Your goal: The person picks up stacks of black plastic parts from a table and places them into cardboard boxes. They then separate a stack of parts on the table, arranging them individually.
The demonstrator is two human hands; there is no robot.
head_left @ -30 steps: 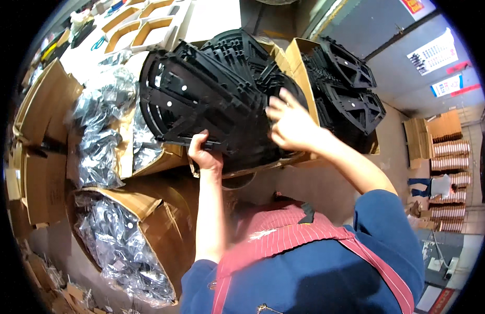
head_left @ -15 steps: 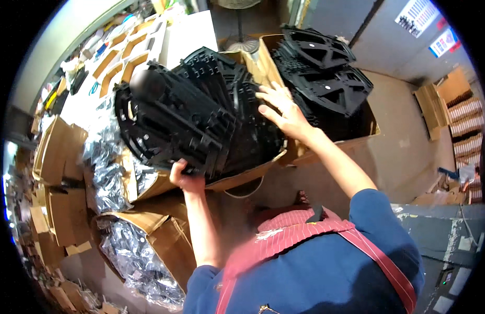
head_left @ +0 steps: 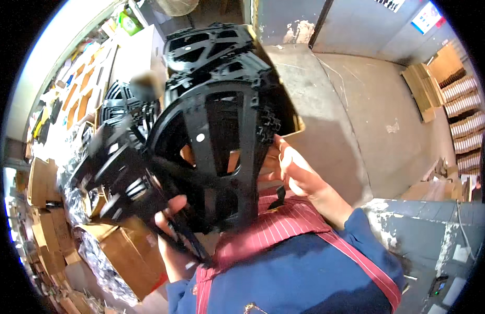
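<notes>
A bare grey concrete floor (head_left: 378, 99) spreads to our right, up to a grey wall (head_left: 352, 26) with peeled patches; stacks of brown-and-white cardboard (head_left: 462, 120) stand by the far right edge. In front of us, close to our maroon apron with white pinstripes (head_left: 274, 233), is a large black plastic frame with a curved rim and long openings (head_left: 203, 157), tilted and marked with a white round dot. Our left hand (head_left: 172, 209) has its fingers curled around a blurred black plastic piece with slots (head_left: 130, 180), left of the frame; we cannot tell whether the two are joined. Our right hand (head_left: 300, 170) has bent fingers touching the frame's right edge; we cannot tell how firmly they close. Skin shows through the frame's openings. Just beyond is an open brown cardboard box (head_left: 296, 129) with more black plastic frames (head_left: 206, 47). At lower left another brown cardboard carton (head_left: 130, 251) holds crumpled clear plastic bags (head_left: 98, 267).
</notes>
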